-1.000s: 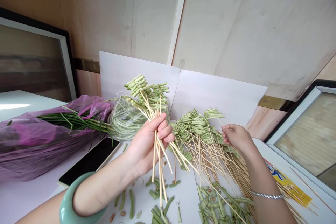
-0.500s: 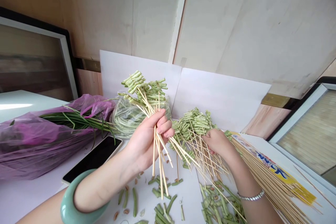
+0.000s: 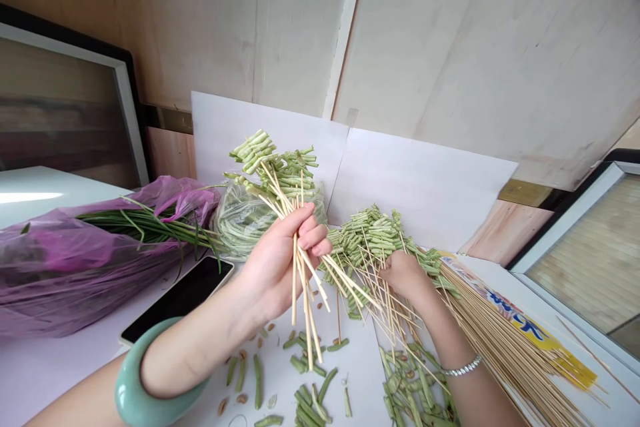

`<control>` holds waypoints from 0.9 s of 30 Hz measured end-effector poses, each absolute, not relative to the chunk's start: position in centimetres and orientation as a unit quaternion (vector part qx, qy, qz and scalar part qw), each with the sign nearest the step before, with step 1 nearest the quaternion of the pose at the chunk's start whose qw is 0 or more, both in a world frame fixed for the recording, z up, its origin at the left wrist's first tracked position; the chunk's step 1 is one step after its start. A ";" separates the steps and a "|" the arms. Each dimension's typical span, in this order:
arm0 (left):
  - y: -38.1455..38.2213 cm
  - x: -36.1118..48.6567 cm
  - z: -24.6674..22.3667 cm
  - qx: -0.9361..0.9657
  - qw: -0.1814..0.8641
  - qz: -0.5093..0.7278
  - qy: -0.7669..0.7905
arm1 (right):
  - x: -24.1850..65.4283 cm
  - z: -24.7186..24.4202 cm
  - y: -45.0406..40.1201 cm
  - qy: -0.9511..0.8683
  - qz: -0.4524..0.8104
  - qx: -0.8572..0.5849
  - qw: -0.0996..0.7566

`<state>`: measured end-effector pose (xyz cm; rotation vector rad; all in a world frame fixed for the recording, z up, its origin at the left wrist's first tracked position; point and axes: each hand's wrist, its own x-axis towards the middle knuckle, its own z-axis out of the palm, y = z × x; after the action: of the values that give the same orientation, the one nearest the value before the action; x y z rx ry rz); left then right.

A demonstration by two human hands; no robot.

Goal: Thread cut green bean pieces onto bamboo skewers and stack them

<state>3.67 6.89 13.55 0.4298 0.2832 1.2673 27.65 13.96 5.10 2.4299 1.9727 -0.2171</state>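
Observation:
My left hand [image 3: 290, 260] is closed around a bundle of green bean skewers [image 3: 275, 167]. Cut bean pieces are threaded on their upper ends, and the bare stick ends fan out below my fist. Over to the right, my right hand [image 3: 403, 273] reaches among the sticks of a pile of bean skewers [image 3: 373, 233]. Its fingers are bent round the sticks, mostly hidden by the back of the hand, so whether it grips one is unclear. Loose cut bean pieces [image 3: 420, 387] lie below that hand, and more bean pieces [image 3: 310, 407] lie nearer the middle.
Bare bamboo sticks [image 3: 510, 340] lie on a yellow wrapper [image 3: 575, 367] at right. On the left are a purple bag [image 3: 45, 280] with long green stalks, a phone [image 3: 175, 300] and a clear bag of long beans [image 3: 240, 233]. White boards [image 3: 425, 180] stand behind.
My right hand has shifted slightly left and down among the skewer sticks. My left hand stays nearly still with its bundle.

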 end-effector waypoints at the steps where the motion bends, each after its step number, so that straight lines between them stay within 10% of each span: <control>1: 6.9 3.6 13.6 0.199 0.776 0.584 0.130 | 27.7 5.3 13.8 0.631 -0.061 0.773 -0.006; 15: 6.8 2.4 14.7 0.196 0.770 0.598 0.105 | 27.5 11.9 14.0 0.650 0.029 0.752 -0.103; 27: 6.9 1.3 15.5 0.183 0.752 0.627 0.086 | 23.9 6.8 19.1 0.621 -0.061 0.780 -0.038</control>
<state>1.26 6.88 15.51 0.4005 0.1873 1.3684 23.89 19.11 6.77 2.5118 2.0001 -0.1948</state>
